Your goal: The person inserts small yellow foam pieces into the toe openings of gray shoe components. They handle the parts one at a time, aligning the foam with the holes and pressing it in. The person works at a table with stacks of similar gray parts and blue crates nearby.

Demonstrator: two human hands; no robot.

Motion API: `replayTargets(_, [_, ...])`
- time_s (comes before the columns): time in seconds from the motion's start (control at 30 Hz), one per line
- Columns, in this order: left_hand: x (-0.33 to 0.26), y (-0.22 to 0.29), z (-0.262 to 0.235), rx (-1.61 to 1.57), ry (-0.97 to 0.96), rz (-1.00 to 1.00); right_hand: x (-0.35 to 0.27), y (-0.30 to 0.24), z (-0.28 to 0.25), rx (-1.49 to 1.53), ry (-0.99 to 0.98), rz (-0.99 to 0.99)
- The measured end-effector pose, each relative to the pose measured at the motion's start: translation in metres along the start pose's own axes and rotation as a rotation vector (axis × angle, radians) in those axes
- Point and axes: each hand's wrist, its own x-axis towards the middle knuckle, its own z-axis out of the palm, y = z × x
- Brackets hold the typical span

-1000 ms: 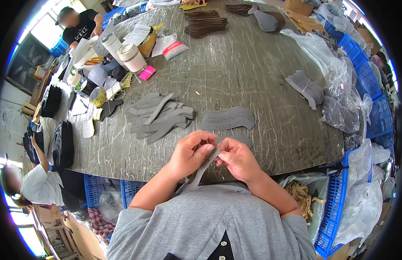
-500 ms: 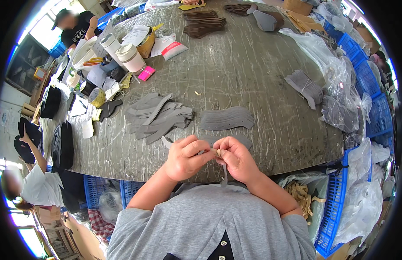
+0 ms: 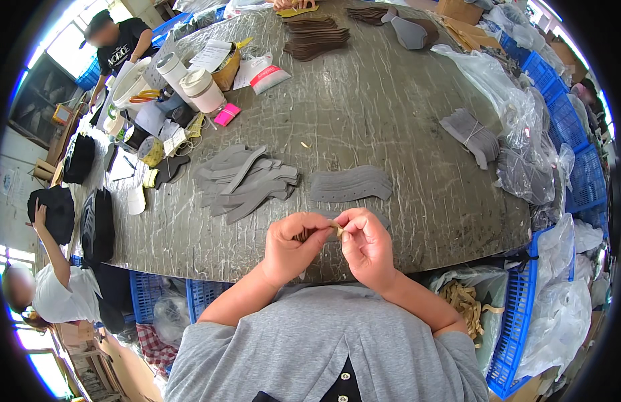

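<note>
Two bare hands work together over the near edge of the dark table [image 3: 417, 120]. Left hand [image 3: 289, 246]: fingers curled, thumb and index pinched nearly closed on a small tan piece [image 3: 338, 230]. Right hand [image 3: 368, 249]: thumb and index pinched at the same piece, other fingers loosely bent. Piece sits between the fingertips; can't tell how much is hidden in the left hand.

Just beyond the hands: neat gray stack [image 3: 351, 185], with a loose pile of gray strips [image 3: 243, 182] to its left. Tied gray bundle [image 3: 472, 139] farther right, brown stack [image 3: 315, 39] at the far side. White jar [image 3: 203, 90] and pink pad [image 3: 227, 114] far left. Blue crate [image 3: 518, 321] near right, beside the table.
</note>
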Motion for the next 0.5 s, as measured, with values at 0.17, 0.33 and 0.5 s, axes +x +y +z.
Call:
replayTargets(0.17, [0.003, 0.007, 0.006, 0.11, 0.142, 0.086, 0.013, -0.016, -0.007, -0.388, 0.074, -0.198])
replayTargets(0.33, [0.006, 0.02, 0.006, 0.253, 0.082, 0.231, 0.02, -0.037, -0.014, -0.887, 0.049, -0.393])
replayTargets(0.5, [0.009, 0.025, 0.007, 0.343, 0.101, 0.271, 0.017, -0.048, -0.011, -0.934, 0.055, -0.447])
